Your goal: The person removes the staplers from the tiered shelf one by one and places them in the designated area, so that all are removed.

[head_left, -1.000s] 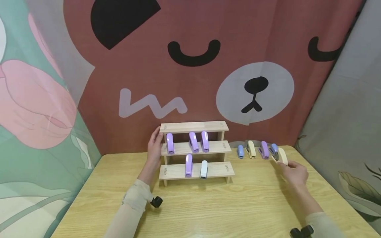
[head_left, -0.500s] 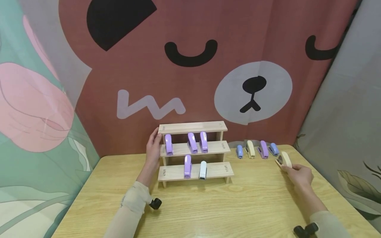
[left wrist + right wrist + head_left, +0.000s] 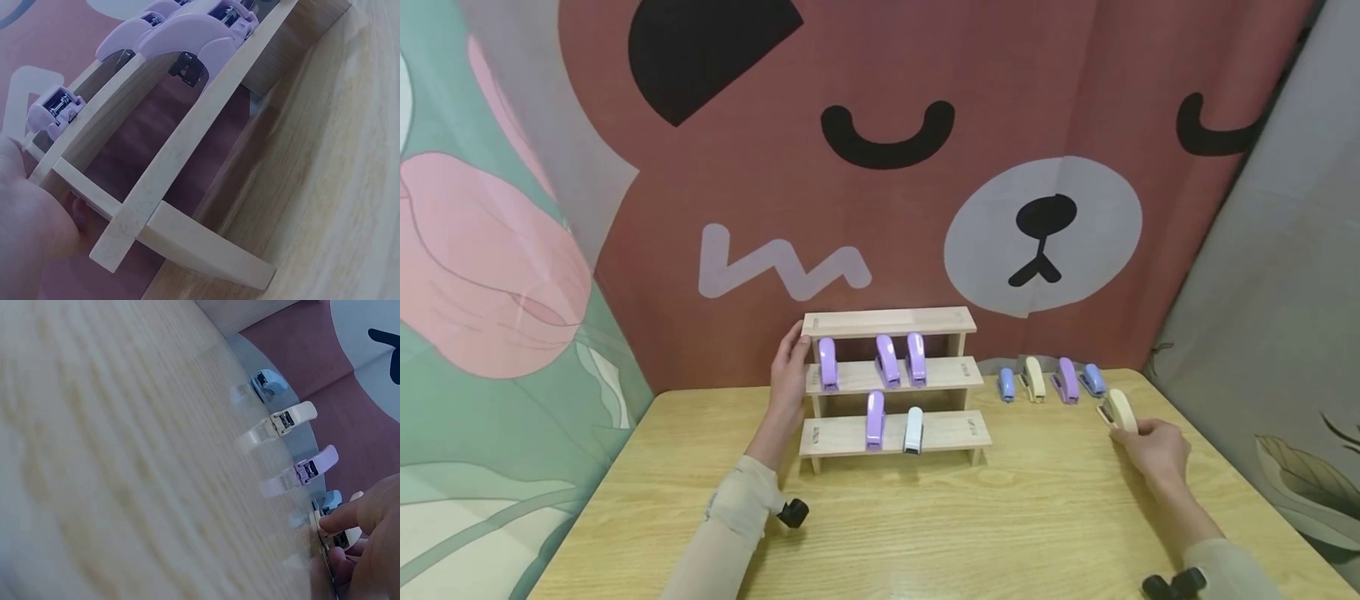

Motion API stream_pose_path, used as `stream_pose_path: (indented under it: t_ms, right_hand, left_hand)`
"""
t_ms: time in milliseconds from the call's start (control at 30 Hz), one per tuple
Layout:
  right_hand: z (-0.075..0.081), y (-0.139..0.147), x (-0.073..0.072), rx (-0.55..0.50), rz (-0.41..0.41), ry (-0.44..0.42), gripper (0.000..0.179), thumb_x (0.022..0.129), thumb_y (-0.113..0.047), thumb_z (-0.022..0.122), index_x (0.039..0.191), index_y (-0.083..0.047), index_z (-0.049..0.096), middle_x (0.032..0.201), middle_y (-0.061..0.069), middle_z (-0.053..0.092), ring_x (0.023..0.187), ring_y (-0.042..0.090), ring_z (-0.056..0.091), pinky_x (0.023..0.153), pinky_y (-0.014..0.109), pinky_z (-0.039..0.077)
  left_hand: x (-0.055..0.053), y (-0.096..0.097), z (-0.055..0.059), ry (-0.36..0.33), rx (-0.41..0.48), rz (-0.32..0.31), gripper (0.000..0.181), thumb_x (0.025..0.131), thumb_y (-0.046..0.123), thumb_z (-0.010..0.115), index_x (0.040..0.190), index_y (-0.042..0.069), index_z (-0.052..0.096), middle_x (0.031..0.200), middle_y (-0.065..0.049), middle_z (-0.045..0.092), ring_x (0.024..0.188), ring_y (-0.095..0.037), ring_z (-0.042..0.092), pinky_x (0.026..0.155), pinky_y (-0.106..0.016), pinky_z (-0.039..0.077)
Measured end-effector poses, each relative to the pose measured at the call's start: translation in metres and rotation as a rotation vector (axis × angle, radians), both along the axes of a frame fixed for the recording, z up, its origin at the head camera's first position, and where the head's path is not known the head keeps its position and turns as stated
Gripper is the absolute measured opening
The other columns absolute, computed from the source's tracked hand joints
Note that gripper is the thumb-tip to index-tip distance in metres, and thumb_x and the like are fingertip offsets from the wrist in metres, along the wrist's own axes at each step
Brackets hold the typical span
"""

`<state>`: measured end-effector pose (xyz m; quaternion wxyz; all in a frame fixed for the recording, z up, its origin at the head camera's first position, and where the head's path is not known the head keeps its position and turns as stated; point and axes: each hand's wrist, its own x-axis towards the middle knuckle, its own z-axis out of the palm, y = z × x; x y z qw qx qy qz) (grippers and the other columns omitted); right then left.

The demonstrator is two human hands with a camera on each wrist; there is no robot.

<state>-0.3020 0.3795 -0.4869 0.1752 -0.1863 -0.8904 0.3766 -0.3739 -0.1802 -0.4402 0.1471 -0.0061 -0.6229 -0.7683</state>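
- Soft, even light is filling the head view, laying a pale sheen on the bench (image 3: 917,554).
- A faint shadow is falling on it beside the right forearm (image 3: 1183,510).
- Small glints are catching on the staplers (image 3: 916,358).
- Both wrist views are looking duller and bluish.
- The right one is blurring the near wood grain.
- The left one's lens is visibly bowing the shelf (image 3: 174,156).
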Motion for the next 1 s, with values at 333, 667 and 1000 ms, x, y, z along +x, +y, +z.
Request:
stream_pose_path:
  t_ms: [333,667,1000]
  right_hand:
    - [0.009,-0.002,-0.001,0.062,0.029,0.001,0.060,0.087,-0.021,0.078,0.127,0.018,0.056,0.111,0.036,0.063,0.098,0.049,0.059,0.075,0.052,0.048]
    - [0.037,-0.017,0.003,0.084,0.020,0.087,0.051,0.093,-0.025,0.065,0.128,0.011,0.057,0.111,0.030,0.060,0.099,0.047,0.057,0.071,0.053,0.046]
    - [0.070,-0.059,0.017,0.107,0.138,0.206,0.039,0.096,-0.021,0.065,0.121,0.009,0.062,0.105,0.027,0.066,0.086,0.034,0.065,0.060,0.033,0.048]
  left_hand:
    - [0.003,0.002,-0.004,0.012,-0.024,0.057,0.054,0.103,0.052,0.055,0.153,0.031,0.049,0.153,0.010,0.046,0.146,-0.016,0.030,0.119,-0.040,0.024]
    - [0.003,0.004,-0.003,0.027,-0.022,0.057,0.057,0.101,0.055,0.056,0.152,0.030,0.050,0.154,0.008,0.044,0.146,-0.018,0.030,0.120,-0.044,0.022]
    - [0.001,0.005,-0.004,0.021,-0.016,0.065,0.055,0.101,0.055,0.057,0.151,0.031,0.051,0.153,0.010,0.045,0.145,-0.015,0.032,0.119,-0.041,0.023]
